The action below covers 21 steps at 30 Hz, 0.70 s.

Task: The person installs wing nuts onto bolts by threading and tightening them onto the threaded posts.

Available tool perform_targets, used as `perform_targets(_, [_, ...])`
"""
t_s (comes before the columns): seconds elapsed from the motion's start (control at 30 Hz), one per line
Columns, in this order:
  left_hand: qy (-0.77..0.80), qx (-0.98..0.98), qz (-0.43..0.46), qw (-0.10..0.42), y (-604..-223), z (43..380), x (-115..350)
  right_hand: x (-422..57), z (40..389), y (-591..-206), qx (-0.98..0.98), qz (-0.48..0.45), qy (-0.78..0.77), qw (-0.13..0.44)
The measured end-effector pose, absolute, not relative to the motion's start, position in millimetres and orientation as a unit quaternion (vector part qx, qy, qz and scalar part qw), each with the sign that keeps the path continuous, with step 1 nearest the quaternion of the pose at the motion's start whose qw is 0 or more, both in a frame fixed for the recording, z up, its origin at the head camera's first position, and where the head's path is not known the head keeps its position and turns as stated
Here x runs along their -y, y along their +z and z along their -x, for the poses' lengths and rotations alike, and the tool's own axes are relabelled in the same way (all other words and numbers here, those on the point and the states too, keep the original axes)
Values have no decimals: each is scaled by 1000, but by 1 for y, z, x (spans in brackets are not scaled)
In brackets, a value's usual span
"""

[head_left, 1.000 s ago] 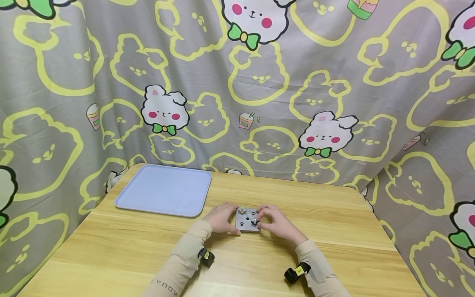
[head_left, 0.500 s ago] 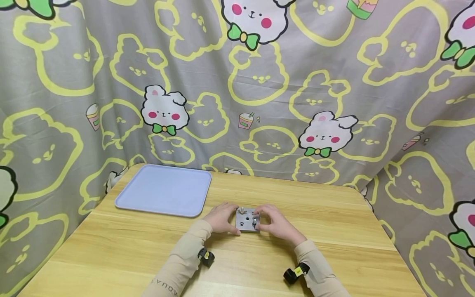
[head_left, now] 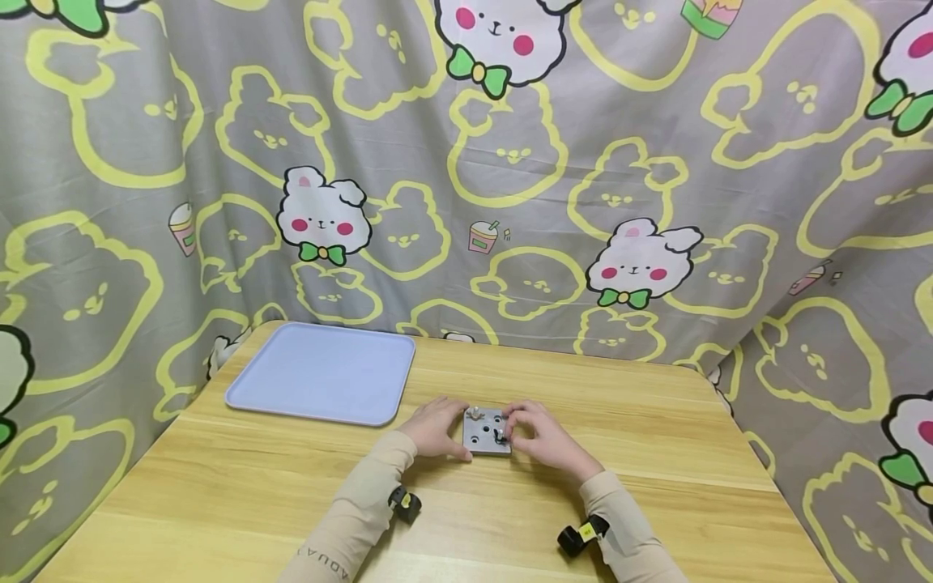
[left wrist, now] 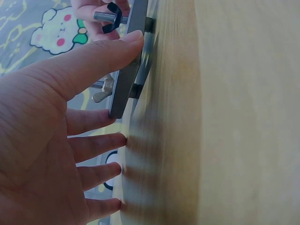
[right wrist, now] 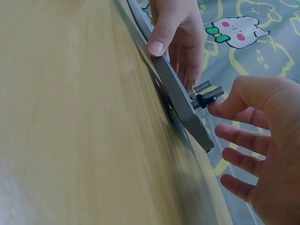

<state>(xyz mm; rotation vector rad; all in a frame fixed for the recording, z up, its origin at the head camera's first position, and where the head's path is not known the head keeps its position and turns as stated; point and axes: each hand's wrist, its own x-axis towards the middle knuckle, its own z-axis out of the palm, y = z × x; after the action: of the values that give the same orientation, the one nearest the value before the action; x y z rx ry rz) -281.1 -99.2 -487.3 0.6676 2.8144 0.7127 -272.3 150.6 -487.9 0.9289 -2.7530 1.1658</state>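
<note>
A square grey metal plate (head_left: pixel 487 445) with several holes lies near the table's middle, propped on the bolt ends beneath it. Two threaded bolts rise through it. A silver wing nut (left wrist: pixel 108 88) is on the far-left bolt, and a black wing nut (right wrist: pixel 204 100) is on the near-right one. My left hand (head_left: pixel 435 429) grips the plate's left side between thumb and index finger, its other fingers spread beyond the corner. At the plate's right side, my right hand (head_left: pixel 545 440) pinches the black wing nut with thumb and index finger; the other fingers are held loosely apart.
A pale blue tray (head_left: pixel 321 372) lies at the back left of the wooden table (head_left: pixel 627 405). A grey curtain (head_left: pixel 408 202) with cartoon rabbits hangs around the table's back and sides. Black cameras on straps sit on both wrists.
My right thumb and index finger spread apart half a second ago and have closed together again at the black wing nut, which has turned. My left hand and the plate have stayed in place.
</note>
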Motion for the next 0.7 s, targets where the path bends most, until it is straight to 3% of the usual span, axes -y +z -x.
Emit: perform_targets(0.7, [238,-941,-225,81,-484,279,99,-150,272,-490,884,-299,359,-5])
